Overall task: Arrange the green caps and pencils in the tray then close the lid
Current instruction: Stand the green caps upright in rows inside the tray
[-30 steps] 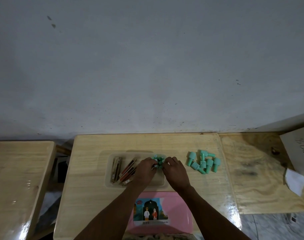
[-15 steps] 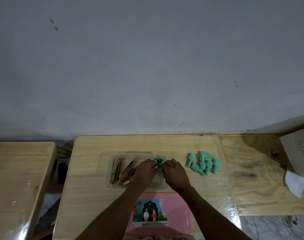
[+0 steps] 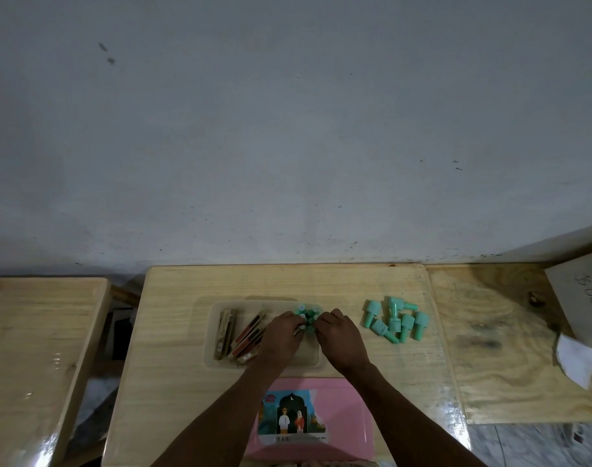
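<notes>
Caps [image 3: 307,317] in tray [image 3: 212,332] touched by both hands' fingertips [image 3: 316,326].

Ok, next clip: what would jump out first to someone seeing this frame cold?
Probably both hands, left hand and right hand, meeting over a cluster of upright green caps at the tray's far right end. Next, the loose pile of green caps lying on the table to the right, and the pink lid nearest the person, still off.

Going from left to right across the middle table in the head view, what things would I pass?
Pencils in the tray → left hand → upright green caps in the tray → right hand → loose green caps lying on the table.
</notes>
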